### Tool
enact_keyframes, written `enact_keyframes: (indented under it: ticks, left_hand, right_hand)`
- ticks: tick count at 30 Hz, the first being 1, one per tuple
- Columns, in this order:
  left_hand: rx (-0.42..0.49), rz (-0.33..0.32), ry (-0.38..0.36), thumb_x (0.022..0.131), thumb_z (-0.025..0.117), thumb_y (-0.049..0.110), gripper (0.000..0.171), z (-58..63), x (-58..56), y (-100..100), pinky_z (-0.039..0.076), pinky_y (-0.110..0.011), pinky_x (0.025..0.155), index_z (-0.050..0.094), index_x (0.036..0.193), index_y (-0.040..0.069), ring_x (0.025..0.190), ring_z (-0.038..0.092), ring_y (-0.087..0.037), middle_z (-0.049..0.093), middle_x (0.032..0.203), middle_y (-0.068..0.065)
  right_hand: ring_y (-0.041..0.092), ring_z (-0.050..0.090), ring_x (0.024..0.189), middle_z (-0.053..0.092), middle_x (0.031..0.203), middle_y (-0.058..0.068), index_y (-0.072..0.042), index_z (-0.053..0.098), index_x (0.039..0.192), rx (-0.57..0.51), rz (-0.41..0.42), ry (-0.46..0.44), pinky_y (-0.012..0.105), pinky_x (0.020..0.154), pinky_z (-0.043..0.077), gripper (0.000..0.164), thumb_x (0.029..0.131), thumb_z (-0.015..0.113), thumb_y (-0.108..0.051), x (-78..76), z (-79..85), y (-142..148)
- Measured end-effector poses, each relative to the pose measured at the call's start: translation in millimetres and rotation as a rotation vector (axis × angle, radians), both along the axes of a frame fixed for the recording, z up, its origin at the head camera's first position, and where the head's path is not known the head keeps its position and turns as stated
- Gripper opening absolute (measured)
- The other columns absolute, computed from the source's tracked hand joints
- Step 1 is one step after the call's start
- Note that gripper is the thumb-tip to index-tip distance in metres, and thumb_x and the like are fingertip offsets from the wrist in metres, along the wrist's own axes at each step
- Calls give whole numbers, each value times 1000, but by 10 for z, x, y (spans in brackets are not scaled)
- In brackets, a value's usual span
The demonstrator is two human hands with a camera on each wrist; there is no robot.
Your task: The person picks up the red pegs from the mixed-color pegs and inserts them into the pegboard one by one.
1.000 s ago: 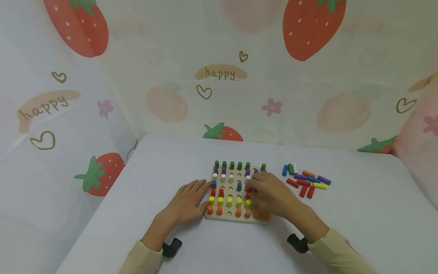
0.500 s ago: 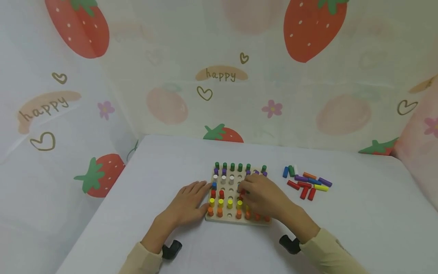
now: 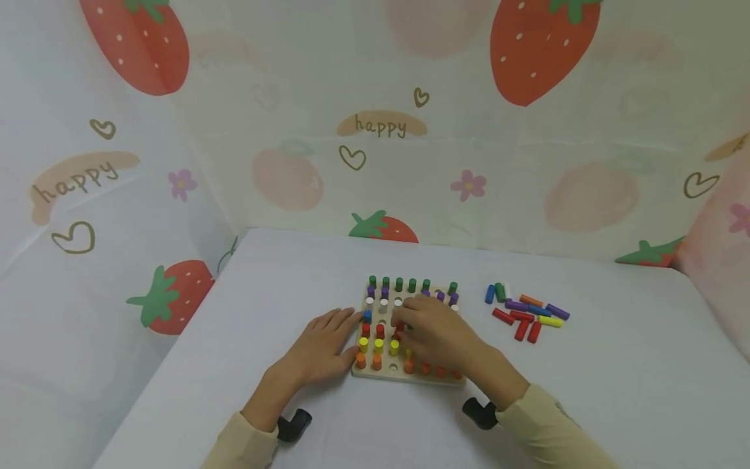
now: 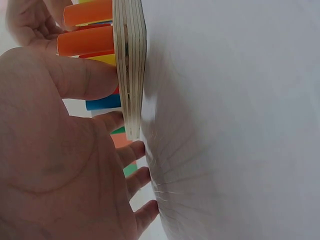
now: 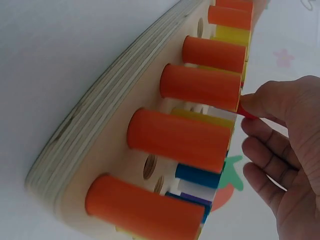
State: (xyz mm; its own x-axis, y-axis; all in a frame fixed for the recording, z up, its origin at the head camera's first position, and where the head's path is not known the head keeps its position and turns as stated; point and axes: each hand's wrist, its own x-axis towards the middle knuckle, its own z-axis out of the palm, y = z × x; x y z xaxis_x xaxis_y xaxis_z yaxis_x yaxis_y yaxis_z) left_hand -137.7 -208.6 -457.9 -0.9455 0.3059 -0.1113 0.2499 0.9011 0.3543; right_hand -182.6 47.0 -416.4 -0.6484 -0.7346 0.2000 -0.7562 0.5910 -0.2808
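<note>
A wooden pegboard [image 3: 375,376] holds rows of coloured pegs, with green pegs at the back and orange pegs [image 5: 175,137] along the front. My right hand [image 3: 436,332] is over the middle of the board and pinches a red peg [image 5: 248,111] between thumb and fingertips, mostly hidden behind an orange peg in the right wrist view. My left hand [image 3: 322,346] lies at the board's left side, fingers extended. Its thumb and index finger touch the board's edge [image 4: 131,75], while the other fingertips rest on the white cloth. Several holes show bare between the pegs.
To the right of the board lies a loose group of pegs: several red ones, a yellow peg [image 3: 550,321], an orange peg [image 3: 530,300], and blue, purple, green and white ones. A white cloth [image 3: 281,267] covers the table, with a strawberry-print curtain [image 3: 498,215] behind.
My right hand has moved left across the board with the red peg, from the right-hand columns to the middle. My left hand has stayed at the left edge.
</note>
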Motion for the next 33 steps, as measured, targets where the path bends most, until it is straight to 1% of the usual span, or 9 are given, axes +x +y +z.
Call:
enact_keyframes:
  ticks: [5,7,17,21,24,30,33]
  left_hand:
    - [3,-4,-1,106,50,37,66,11,-14,13,24,-62,133,36,165,13,162,28,-39,35,173,-14]
    - [1,-8,1,106,50,37,66,11,-23,18,24,-62,133,36,165,14,162,29,-39,35,173,-14]
    - [-2,-9,4,105,50,38,66,4,-30,16,24,-62,133,37,165,13,162,30,-40,36,172,-14]
    - [-1,-12,6,105,50,37,66,-8,-30,13,25,-62,132,37,165,13,162,30,-40,37,172,-14]
    - [-4,-14,8,105,49,37,66,-15,-26,13,25,-62,132,36,165,13,162,30,-40,37,172,-14]
    - [-13,-4,7,104,50,37,66,-22,-13,7,26,-62,132,37,165,13,161,30,-39,37,172,-14]
    - [-16,1,8,104,50,37,66,-25,-14,5,26,-62,132,37,165,13,162,30,-39,37,172,-13]
  right_hand:
    - [16,66,97,75,102,-1,-17,78,108,5,10,24,33,90,63,13,95,79,-20,-14,-13,-26]
    - [15,65,96,74,101,-2,-17,77,107,10,5,25,32,89,62,13,95,79,-20,-19,-19,-24]
    - [17,67,98,75,102,0,-17,77,109,30,-12,20,38,95,62,15,95,80,-21,-14,-26,-22]
    - [19,69,104,76,109,-1,-19,78,114,30,-58,-12,41,99,61,20,95,79,-23,-7,-21,10]
    - [20,69,109,77,113,-1,-21,79,116,14,-99,-39,42,101,61,22,94,80,-23,-2,-16,63]
    - [20,68,108,77,113,0,-19,79,115,12,-140,-57,41,100,61,21,94,80,-23,14,-28,195]
    - [21,69,109,77,113,0,-18,80,115,13,-158,-48,44,101,61,22,93,81,-23,26,-36,283]
